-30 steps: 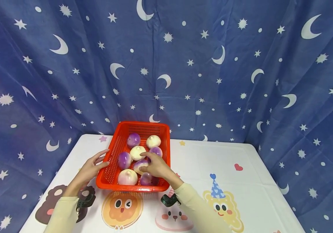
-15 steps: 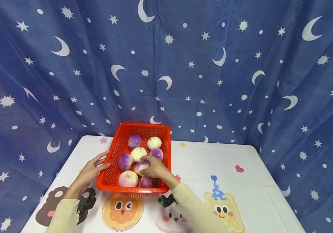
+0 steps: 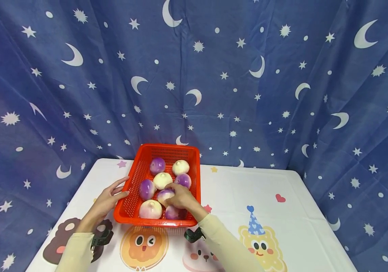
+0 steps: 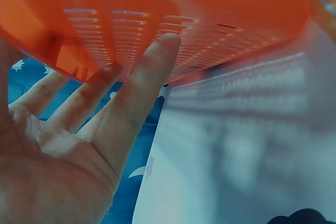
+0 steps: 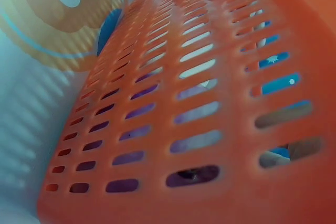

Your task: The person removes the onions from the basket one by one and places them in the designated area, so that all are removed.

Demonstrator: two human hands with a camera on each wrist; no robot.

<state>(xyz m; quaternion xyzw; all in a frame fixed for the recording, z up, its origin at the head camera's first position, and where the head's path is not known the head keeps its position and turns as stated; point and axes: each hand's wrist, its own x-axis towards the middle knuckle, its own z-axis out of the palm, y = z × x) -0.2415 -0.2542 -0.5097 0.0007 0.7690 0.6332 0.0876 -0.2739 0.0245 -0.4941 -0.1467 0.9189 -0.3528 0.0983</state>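
A red plastic basket (image 3: 160,222) with slotted walls holds several onions, some purple, some whitish. My right hand (image 3: 182,197) reaches over its front right part. Its fingers and thumb are round a purple-and-white onion (image 3: 164,195) that lies low in the basket. The hand partly hides a purple onion (image 3: 173,212) below it. At the basket's left side, my left hand (image 3: 108,198) has its thumb by the rim. In the left wrist view, the straight fingers (image 4: 142,90) of this hand lie against the slotted outer wall. Only the basket's slotted wall (image 5: 157,98) fills most of the right wrist view.
The basket stands on a white table cover (image 3: 228,189) printed with cartoon figures, near the table's back edge. Behind it hangs a blue curtain (image 3: 211,94) with moons and stars. Black wrist straps (image 3: 103,238) sit near both sleeves.
My right hand has moved slightly down and closed its fingers round the purple-and-white onion. The left hand stays at the basket's side. The whole head view has shifted a little.
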